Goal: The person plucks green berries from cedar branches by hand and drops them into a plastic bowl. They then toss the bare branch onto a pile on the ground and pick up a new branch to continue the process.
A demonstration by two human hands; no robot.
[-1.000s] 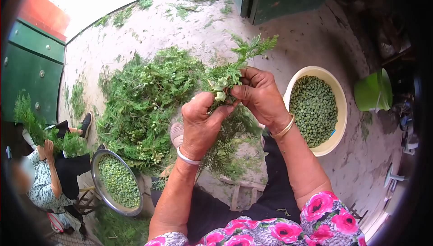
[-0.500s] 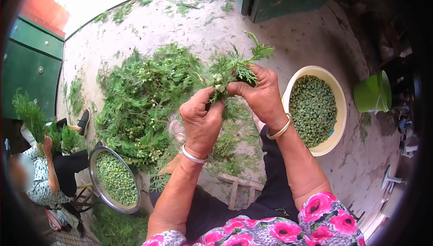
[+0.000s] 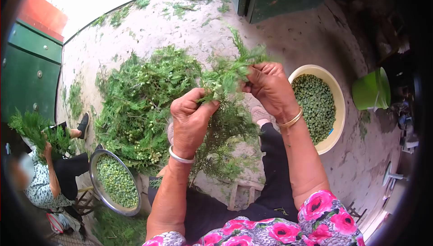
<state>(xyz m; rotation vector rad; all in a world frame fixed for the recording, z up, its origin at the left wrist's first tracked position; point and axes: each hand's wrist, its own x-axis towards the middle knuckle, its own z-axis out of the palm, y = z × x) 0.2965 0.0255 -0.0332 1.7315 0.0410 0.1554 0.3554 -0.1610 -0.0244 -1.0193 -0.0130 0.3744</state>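
Between my hands is a leafy cypress branch (image 3: 228, 76) with pale green cones, partly blurred. My left hand (image 3: 191, 122), wearing a white bangle, pinches it with thumb and fingers; foliage hangs below that hand. My right hand (image 3: 273, 90), with a gold-coloured bangle, has its fingers closed on the branch's upper right foliage. Whether a loose cone is in its fingertips cannot be made out. A large heap of cypress branches (image 3: 144, 97) lies on the floor beyond my left hand. By my right forearm stands a cream basin (image 3: 341, 110) full of green cones (image 3: 313, 106).
At left, a seated person (image 3: 49, 183) holds cypress sprigs (image 3: 29, 126) beside a metal basin (image 3: 95, 187) of green cones. A lime-green bucket (image 3: 372, 90) stands far right. A green door (image 3: 288, 2) is at the top, and a small wooden stool (image 3: 243, 192) between my legs.
My hands have moved slightly apart, the left down and leftward, the right a little to the right. The branch has turned, and more foliage now hangs below my left hand.
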